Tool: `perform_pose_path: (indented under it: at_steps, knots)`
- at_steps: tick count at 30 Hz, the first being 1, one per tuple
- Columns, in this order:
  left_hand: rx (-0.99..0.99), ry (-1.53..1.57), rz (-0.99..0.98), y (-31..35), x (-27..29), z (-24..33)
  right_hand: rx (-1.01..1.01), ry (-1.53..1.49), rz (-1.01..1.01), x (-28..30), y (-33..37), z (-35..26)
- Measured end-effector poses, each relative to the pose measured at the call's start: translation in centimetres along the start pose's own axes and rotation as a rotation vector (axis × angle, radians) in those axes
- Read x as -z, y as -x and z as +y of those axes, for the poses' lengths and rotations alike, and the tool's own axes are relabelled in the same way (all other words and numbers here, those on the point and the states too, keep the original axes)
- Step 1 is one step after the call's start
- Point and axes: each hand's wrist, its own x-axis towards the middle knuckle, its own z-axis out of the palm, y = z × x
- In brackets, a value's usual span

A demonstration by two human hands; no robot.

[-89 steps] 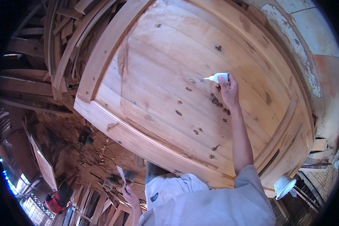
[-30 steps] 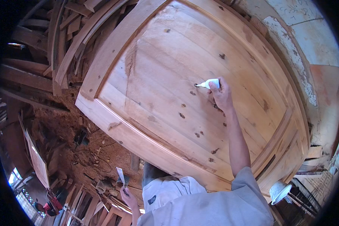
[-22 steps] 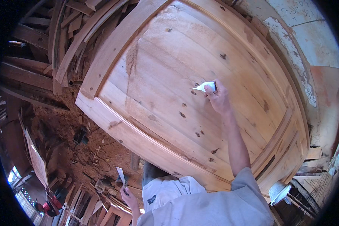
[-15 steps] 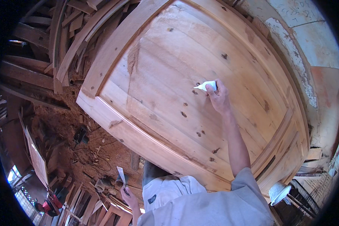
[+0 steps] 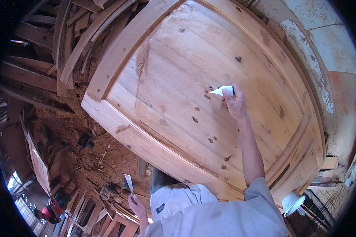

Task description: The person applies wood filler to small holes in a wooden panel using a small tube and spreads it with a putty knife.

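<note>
Right hand [image 5: 234, 100]: is grasping white bottle [image 5: 226, 91]
Nozzle [image 5: 213, 92]: is pointing leftward over wooden panel [image 5: 174, 67], near dark knots [image 5: 207, 96]
Left hand [image 5: 136, 205]: is grasping flat-bladed scraper [image 5: 128, 181]

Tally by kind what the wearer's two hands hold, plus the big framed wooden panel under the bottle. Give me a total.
White bottle: 1, in the right hand
Flat-bladed tool: 1, in the left hand
Framed wooden panel: 1
Total: 3
</note>
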Motion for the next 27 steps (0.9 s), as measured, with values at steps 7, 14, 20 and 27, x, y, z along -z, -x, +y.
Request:
perform_pose_path:
  at_steps: [7, 14, 20, 27]
  knots:
    - [0.058, 0.054, -0.031, -0.1, -0.3, -0.6, 0.043, -0.011, 0.01, 0.1, 0.0, 0.2]
    - [0.013, 0.024, -0.029, 0.0, -0.5, 0.2, 0.027, -0.031, -0.006, 0.2, 0.2, 0.5]
    - [0.07, 0.05, -0.054, 0.0, -0.5, 1.4, 0.005, -0.048, 0.019, 1.0, 0.6, 0.9]
    - [0.054, 0.085, -0.037, 0.4, -0.9, 0.8, 0.032, -0.037, 0.016, 1.3, 0.9, 1.5]
